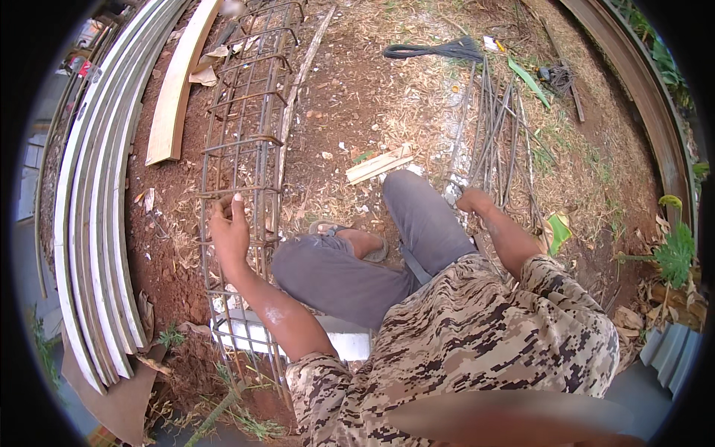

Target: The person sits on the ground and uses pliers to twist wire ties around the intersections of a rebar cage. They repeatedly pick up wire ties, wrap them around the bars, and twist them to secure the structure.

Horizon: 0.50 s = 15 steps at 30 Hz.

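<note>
Head view shows the left hand gripping a stirrup of the rusty rebar cage lying on the red dirt ground beside stacked curved planks, while the right hand, closed, grasps loose steel rods spread beside the bent knee.

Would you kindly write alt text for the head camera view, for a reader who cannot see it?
A seated person's left hand grips a long rusty rebar cage lying on red soil, while the right hand reaches a bundle of thin steel rods. Pale planks lie to the left.
</note>
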Available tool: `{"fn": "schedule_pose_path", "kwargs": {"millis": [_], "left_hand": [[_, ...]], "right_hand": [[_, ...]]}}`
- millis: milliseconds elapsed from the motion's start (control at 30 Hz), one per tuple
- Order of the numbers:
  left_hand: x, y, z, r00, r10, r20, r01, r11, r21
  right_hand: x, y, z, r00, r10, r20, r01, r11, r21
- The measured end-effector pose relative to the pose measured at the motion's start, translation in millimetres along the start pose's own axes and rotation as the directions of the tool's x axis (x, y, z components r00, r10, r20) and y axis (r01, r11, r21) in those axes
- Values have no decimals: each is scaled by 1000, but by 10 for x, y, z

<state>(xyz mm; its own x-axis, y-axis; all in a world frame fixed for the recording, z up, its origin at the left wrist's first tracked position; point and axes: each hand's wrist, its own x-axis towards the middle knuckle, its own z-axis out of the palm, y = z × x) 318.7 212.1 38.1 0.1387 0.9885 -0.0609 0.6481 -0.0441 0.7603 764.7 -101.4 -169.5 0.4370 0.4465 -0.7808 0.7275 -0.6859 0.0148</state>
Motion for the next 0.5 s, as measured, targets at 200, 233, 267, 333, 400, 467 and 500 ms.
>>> {"fn": "schedule_pose_path", "kwargs": {"millis": [200,233,267,333,400,467,500], "left_hand": [[-177,-826,899,991,-133,-28,116,713,691],[-170,-848,994,989,-125,-74,142,711,689],[-216,-864,1021,989,-92,-114,146,687,712],[-210,-784,997,992,-107,-73,125,642,756],[-166,-644,907,981,-191,29,93,598,796],[-112,-511,847,949,-310,58,141,581,802],[-100,-481,814,939,-338,67,159,598,786]], "right_hand": [[388,-92,-266,980,-1,201,33,988,-153],[480,-51,-236,982,-72,177,108,973,-205],[549,-34,-147,975,-93,204,142,961,-237],[669,0,29,971,-20,237,68,978,-196],[688,-85,203,942,-173,289,293,845,-447],[563,-343,308,961,-79,265,158,943,-292],[471,-551,303,955,-49,292,94,985,-142]]}}
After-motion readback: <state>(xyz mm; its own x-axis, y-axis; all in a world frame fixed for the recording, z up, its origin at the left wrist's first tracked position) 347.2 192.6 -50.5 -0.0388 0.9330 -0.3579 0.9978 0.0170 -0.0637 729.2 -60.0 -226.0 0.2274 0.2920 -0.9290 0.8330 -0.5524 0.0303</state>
